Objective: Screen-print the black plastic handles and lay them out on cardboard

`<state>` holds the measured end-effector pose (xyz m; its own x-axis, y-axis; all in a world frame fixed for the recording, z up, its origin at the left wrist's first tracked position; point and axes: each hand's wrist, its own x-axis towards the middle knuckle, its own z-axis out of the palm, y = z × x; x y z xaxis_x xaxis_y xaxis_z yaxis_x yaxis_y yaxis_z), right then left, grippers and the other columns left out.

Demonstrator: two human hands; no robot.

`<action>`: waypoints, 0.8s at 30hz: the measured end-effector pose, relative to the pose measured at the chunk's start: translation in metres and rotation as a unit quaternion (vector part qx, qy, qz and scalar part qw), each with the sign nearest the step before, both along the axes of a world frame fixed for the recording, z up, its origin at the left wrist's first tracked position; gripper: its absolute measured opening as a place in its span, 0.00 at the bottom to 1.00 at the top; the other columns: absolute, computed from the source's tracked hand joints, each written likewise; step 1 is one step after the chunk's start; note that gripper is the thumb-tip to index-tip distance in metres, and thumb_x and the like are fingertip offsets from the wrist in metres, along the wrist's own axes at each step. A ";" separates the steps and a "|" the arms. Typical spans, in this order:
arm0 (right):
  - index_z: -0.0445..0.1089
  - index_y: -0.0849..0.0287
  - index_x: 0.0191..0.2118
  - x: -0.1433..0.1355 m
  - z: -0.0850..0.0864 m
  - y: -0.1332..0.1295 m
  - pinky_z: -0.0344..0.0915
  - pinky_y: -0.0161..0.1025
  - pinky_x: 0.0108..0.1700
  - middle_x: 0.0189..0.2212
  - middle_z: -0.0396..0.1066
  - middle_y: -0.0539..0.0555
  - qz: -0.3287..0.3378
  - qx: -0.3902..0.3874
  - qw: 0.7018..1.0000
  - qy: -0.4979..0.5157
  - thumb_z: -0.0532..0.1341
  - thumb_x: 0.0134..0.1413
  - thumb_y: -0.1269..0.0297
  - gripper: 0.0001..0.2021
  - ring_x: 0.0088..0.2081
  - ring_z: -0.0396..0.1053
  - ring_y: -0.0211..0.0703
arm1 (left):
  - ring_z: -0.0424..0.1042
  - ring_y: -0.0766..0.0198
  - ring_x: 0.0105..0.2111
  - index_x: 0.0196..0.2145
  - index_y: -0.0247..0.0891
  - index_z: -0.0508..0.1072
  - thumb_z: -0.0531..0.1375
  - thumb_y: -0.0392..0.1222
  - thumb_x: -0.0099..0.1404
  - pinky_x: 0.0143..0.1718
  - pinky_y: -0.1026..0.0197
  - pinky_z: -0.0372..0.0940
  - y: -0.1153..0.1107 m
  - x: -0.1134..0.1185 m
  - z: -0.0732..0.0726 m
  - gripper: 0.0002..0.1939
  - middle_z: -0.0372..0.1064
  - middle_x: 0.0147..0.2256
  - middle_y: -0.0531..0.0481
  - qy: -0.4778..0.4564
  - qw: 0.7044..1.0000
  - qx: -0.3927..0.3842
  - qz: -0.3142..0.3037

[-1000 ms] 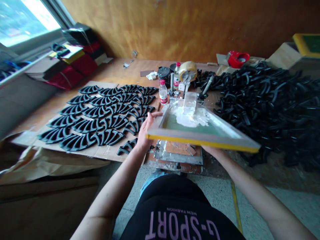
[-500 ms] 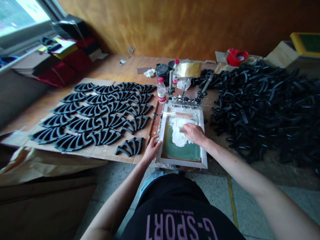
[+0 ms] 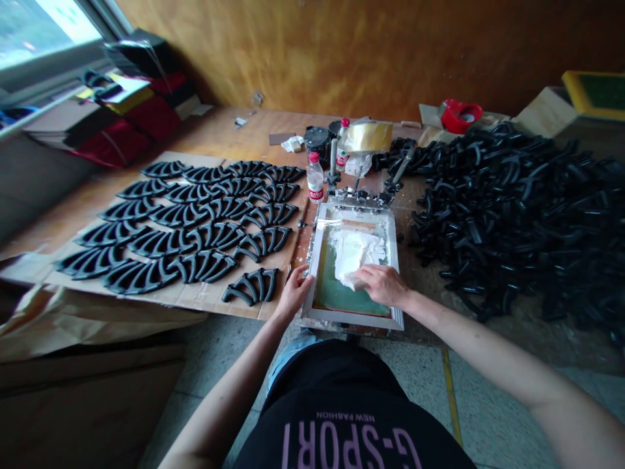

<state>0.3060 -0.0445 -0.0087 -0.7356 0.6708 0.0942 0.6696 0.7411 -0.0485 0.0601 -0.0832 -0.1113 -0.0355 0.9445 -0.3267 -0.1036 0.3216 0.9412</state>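
Observation:
In front of me lies a silk-screen printing frame (image 3: pixel 396 260) with a pale metal border and a green mesh. A thick patch of white ink (image 3: pixel 359 251) covers the middle of the mesh. My right hand (image 3: pixel 383 284) is closed on a small squeegee at the lower edge of the ink; the hand and ink hide most of it. My left hand (image 3: pixel 295 292) grips the frame's left border, its thumb and fingers at the edge. A hinged metal clamp (image 3: pixel 361 197) holds the frame's far end.
Black curved handles (image 3: pixel 195 238) lie in rows on cardboard (image 3: pixel 170 301) at left. A big heap of black handles (image 3: pixel 512 208) covers the right side. Behind the frame stand a red-capped bottle (image 3: pixel 315 179), a black tub (image 3: pixel 317 142) and a yellowish tape roll (image 3: pixel 368 138).
My right hand has moved toward me across the mesh, dragging the white ink downward into a longer patch. My left hand stays at the frame's left border.

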 end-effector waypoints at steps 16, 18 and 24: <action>0.72 0.58 0.33 0.080 0.026 0.081 0.64 0.42 0.40 0.30 0.72 0.54 -0.347 -0.040 0.932 0.093 0.56 0.58 0.49 0.17 0.34 0.68 0.46 | 0.73 0.65 0.34 0.46 0.39 0.71 0.47 0.62 0.68 0.32 0.63 0.68 0.057 -0.017 0.176 0.26 0.73 0.37 0.47 -0.130 0.955 0.258 0.063; 0.71 0.58 0.30 0.064 -0.004 0.056 0.63 0.41 0.41 0.32 0.72 0.55 -0.289 -0.059 0.955 0.044 0.59 0.56 0.49 0.16 0.37 0.68 0.46 | 0.74 0.65 0.35 0.49 0.39 0.69 0.47 0.62 0.68 0.33 0.62 0.69 0.070 -0.011 0.185 0.26 0.74 0.36 0.46 -0.155 0.949 0.267 0.059; 0.64 0.57 0.32 0.014 -0.028 0.021 0.58 0.39 0.37 0.29 0.70 0.56 -0.277 -0.050 0.959 -0.041 0.55 0.62 0.60 0.09 0.36 0.67 0.47 | 0.74 0.62 0.32 0.44 0.36 0.70 0.52 0.65 0.64 0.29 0.62 0.68 0.027 0.019 0.133 0.28 0.76 0.35 0.42 -0.162 0.981 0.108 0.002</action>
